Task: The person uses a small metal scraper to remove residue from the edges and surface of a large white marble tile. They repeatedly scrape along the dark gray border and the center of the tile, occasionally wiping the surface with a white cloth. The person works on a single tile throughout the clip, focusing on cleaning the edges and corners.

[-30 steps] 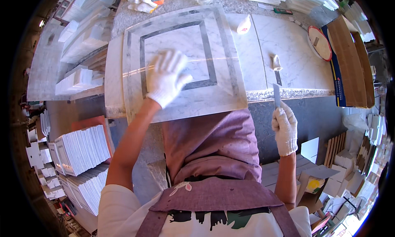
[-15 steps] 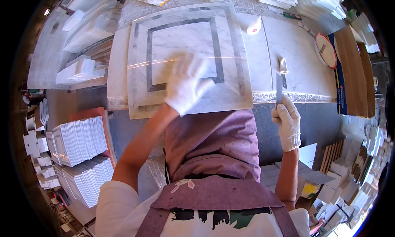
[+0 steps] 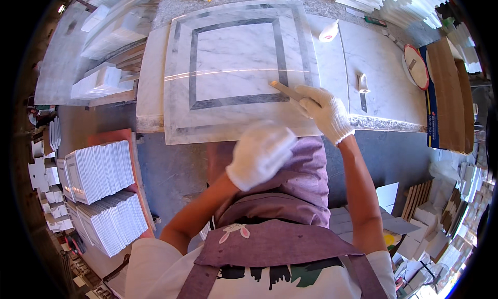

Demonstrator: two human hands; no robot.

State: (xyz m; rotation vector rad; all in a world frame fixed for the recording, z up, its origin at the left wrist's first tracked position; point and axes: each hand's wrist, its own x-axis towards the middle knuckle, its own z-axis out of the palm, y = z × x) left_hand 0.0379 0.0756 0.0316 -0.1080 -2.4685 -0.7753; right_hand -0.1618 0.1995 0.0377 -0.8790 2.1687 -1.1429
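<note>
A square marble tile (image 3: 236,50), white with grey inlaid bands, lies flat on the bench before me. My right hand (image 3: 328,109), in a white knitted glove, is closed on a narrow flat scraper (image 3: 285,91). Its yellowish tip points left over the tile's inner grey band; whether it touches the surface I cannot tell. My left hand (image 3: 262,156), gloved too, hangs in front of the apron by the tile's near edge. Motion smears its fingers. Right of the tile, a small tool (image 3: 363,92) with a dark blade and pale handle lies on the bench.
A white squeeze bottle (image 3: 328,31) stands right of the tile. Farther right are a round red-rimmed dish (image 3: 416,66) and a cardboard box (image 3: 447,94). Stacked tiles (image 3: 101,172) sit low at the left. White pieces (image 3: 104,83) are piled on the left table.
My right hand has moved left with the scraper, from beside the tile to over its right part. My left hand has come off the tile's middle toward me.
</note>
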